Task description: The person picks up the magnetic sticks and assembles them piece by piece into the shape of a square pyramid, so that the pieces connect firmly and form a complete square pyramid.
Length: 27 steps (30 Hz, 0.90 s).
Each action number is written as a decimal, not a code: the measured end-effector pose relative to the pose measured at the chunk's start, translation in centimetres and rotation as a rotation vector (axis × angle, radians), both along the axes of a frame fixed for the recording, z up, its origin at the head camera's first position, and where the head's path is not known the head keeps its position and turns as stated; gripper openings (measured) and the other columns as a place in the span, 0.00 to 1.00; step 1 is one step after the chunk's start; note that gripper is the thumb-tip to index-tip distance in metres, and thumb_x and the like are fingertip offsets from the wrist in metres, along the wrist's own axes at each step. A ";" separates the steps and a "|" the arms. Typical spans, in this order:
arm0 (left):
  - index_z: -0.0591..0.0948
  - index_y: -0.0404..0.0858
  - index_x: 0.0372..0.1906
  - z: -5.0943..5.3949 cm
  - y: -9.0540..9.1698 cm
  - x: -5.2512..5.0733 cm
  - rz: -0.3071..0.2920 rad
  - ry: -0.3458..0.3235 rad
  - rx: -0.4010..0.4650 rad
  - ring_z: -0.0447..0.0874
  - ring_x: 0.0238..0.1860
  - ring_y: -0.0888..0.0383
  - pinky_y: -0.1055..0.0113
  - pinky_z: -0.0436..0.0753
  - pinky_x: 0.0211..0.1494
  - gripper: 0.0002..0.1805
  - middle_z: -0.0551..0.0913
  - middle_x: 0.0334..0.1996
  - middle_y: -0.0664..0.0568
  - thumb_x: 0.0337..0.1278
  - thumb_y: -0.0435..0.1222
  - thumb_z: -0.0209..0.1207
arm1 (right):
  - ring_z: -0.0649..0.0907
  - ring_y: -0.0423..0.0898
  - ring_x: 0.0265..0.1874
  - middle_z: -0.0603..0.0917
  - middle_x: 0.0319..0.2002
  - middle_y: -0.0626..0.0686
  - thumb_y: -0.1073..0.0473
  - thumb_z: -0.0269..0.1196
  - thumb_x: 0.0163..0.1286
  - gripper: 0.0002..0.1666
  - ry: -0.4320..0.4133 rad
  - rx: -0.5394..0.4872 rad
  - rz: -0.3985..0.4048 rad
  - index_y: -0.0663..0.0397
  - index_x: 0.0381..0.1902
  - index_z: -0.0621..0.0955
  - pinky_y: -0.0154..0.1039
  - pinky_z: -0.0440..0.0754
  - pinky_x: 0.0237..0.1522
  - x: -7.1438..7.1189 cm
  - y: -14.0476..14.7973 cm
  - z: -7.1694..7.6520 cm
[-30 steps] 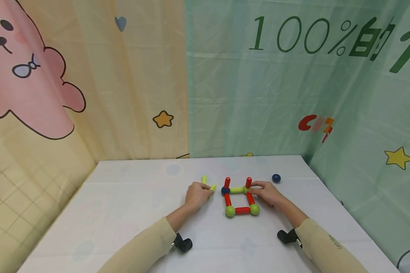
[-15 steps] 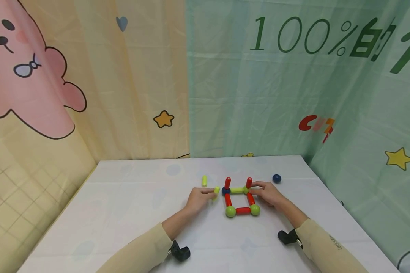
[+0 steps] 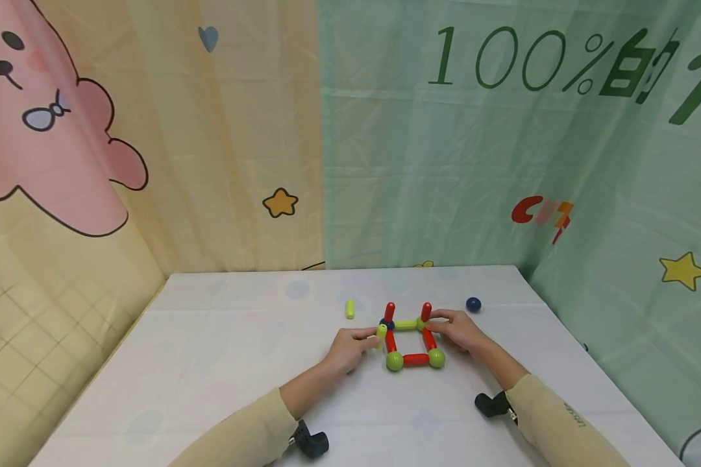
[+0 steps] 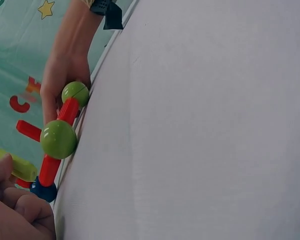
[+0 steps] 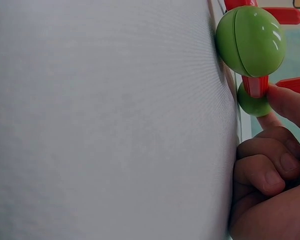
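A square of magnetic rods and balls lies on the table, with a red rod (image 3: 415, 360) in front and a yellow-green rod (image 3: 405, 324) at the back. Two green balls (image 3: 394, 361) form its front corners; a blue ball (image 4: 44, 190) is the far left one. Red rods (image 3: 390, 311) stand up from both far corners. My right hand (image 3: 460, 329) pinches the far right green ball (image 5: 255, 101). Between thumb and fingers, my left hand (image 3: 350, 348) holds another yellow-green rod (image 4: 21, 168), tilted, beside the blue corner; the head view cannot show whether they touch.
A loose yellow-green rod (image 3: 350, 309) lies behind the left hand. Beyond the right hand rests a loose dark blue ball (image 3: 473, 305). Printed curtains (image 3: 409, 162) hang behind the white table (image 3: 233, 363).
My left hand has moved right and slightly nearer with its yellow-green rod, away from the loose rod and up to the square's left side. The right hand stays in place.
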<state>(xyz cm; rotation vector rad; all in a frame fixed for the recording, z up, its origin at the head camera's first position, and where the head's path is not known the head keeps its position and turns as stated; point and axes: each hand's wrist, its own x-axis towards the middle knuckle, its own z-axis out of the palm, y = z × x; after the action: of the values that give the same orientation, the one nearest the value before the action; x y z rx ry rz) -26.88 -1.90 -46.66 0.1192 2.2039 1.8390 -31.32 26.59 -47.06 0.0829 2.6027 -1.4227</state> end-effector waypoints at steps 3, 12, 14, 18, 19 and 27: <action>0.85 0.46 0.59 0.1 0.4 0.4 -0.017 -0.035 0.027 0.53 0.13 0.63 0.72 0.58 0.18 0.20 0.83 0.40 0.53 0.62 0.41 0.67 | 0.61 0.43 0.12 0.62 0.15 0.45 0.49 0.66 0.68 0.27 -0.001 0.007 -0.003 0.53 0.62 0.80 0.34 0.59 0.18 0.0 0.0 0.0; 0.80 0.41 0.64 0.1 1.3 1.1 -0.121 -0.110 0.225 0.50 0.14 0.63 0.73 0.54 0.18 0.23 0.72 0.25 0.58 0.65 0.37 0.64 | 0.62 0.44 0.12 0.63 0.17 0.46 0.48 0.65 0.68 0.26 -0.009 0.012 -0.010 0.52 0.61 0.81 0.34 0.59 0.19 0.1 -0.1 0.1; 0.80 0.39 0.65 0.0 1.5 1.1 -0.138 -0.119 0.249 0.50 0.14 0.63 0.73 0.53 0.18 0.23 0.70 0.23 0.58 0.65 0.36 0.63 | 0.62 0.44 0.12 0.63 0.17 0.46 0.48 0.66 0.68 0.26 -0.012 0.010 -0.007 0.52 0.61 0.81 0.34 0.59 0.19 0.1 -0.2 0.1; 0.79 0.37 0.65 -0.2 1.7 1.0 -0.156 -0.119 0.277 0.49 0.14 0.63 0.74 0.52 0.17 0.23 0.65 0.19 0.59 0.66 0.34 0.62 | 0.62 0.43 0.12 0.62 0.16 0.46 0.48 0.66 0.68 0.26 -0.004 0.015 -0.005 0.52 0.60 0.82 0.34 0.59 0.19 0.1 -0.3 0.1; 0.80 0.37 0.64 -0.2 1.7 1.0 -0.160 -0.116 0.273 0.49 0.14 0.63 0.73 0.52 0.17 0.23 0.65 0.19 0.59 0.66 0.34 0.62 | 0.62 0.43 0.12 0.62 0.15 0.46 0.48 0.66 0.68 0.26 0.000 0.017 -0.004 0.52 0.60 0.82 0.34 0.59 0.18 0.1 -0.2 0.1; 0.88 0.39 0.51 -0.4 1.9 1.0 -0.121 0.023 0.007 0.68 0.26 0.60 0.71 0.68 0.26 0.19 0.76 0.25 0.57 0.52 0.37 0.72 | 0.62 0.43 0.12 0.62 0.16 0.46 0.46 0.66 0.68 0.33 -0.022 0.011 -0.004 0.53 0.67 0.77 0.34 0.60 0.18 0.1 -0.1 0.1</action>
<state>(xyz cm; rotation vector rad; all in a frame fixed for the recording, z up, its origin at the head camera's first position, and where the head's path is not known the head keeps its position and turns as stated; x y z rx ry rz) -25.88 -0.05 -47.05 0.2702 2.1549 1.7897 -31.21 26.54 -46.98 0.1052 2.5944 -1.4008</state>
